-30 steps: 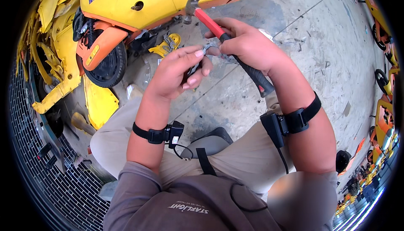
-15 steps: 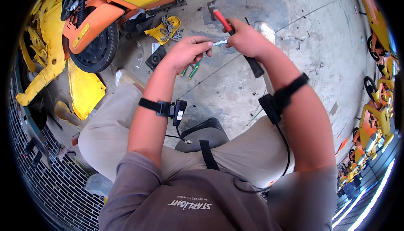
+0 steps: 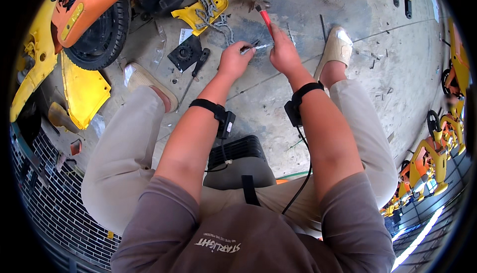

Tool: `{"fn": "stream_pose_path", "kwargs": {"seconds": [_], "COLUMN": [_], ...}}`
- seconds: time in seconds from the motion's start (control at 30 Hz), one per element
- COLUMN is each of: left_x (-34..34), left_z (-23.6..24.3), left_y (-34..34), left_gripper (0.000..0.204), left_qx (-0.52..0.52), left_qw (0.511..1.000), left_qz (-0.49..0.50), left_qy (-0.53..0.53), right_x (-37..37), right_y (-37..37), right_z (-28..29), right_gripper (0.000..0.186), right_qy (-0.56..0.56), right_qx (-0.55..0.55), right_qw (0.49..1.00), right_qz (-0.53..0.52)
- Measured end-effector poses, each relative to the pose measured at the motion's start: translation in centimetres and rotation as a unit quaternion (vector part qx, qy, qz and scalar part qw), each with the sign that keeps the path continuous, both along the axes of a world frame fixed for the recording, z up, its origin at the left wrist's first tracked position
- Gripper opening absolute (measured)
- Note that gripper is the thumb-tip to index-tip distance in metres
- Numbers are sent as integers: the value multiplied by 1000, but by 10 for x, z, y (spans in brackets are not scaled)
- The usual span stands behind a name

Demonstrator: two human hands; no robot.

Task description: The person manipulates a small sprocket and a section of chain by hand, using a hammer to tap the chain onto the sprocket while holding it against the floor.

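Observation:
My left hand (image 3: 234, 60) is closed, its thumb and fingers pinching one end of a short silver chain (image 3: 262, 46). A thin dark tip pokes out beside those fingers; what it belongs to is hidden. My right hand (image 3: 285, 54) is wrapped round a hammer (image 3: 266, 20) with a red handle, its head pointing away from me. The chain runs across the gap to the right hand, where its other end is out of sight. Both hands are held over the concrete floor between my feet.
On the floor lie a yellow bracket (image 3: 217, 4) draped with grey chain (image 3: 202, 17), a black square part (image 3: 185, 53) and a screwdriver (image 3: 200, 63). A black wheel (image 3: 102, 37) with an orange fender (image 3: 94, 0) stands at the left, and yellow-orange vehicles (image 3: 430, 158) line the right.
The hammer has swung more upright, and its black grip no longer shows past my right wrist. Green-handled pliers seen near my left hand are out of sight. The whole view has shifted.

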State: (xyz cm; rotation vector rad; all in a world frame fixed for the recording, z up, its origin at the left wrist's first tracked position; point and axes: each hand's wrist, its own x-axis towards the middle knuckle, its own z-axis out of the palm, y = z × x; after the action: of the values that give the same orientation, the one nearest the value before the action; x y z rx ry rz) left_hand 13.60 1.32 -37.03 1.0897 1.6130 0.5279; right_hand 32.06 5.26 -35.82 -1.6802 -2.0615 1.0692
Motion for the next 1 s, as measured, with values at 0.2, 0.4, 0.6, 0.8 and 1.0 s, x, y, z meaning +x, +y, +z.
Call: {"fn": "stream_pose_path", "kwargs": {"seconds": [0.2,0.4,0.6,0.8,1.0], "left_x": [4,0,-3,-1,-1], "left_z": [-36,-55,-52,-56,-59], "left_y": [-6,-21,-34,-36,-33], "left_gripper": [24,23,22,17,16], "left_qx": [102,75,71,97,90], "left_qw": [990,993,991,987,986], "left_qz": [-16,2,13,22,-1], "left_qy": [95,96,116,126,138], "right_x": [-14,-15,-13,-27,-33], "right_y": [-16,-32,-91,-146,-129], "right_z": [-38,-31,-11,-18,-8], "right_gripper": [73,67,25,36,37], "right_qy": [-36,-61,42,109,20], "right_qx": [75,99,-96,-193,-225], "right_qw": [996,987,960,914,916], "right_qz": [-43,-109,-258,-341,-331]}}
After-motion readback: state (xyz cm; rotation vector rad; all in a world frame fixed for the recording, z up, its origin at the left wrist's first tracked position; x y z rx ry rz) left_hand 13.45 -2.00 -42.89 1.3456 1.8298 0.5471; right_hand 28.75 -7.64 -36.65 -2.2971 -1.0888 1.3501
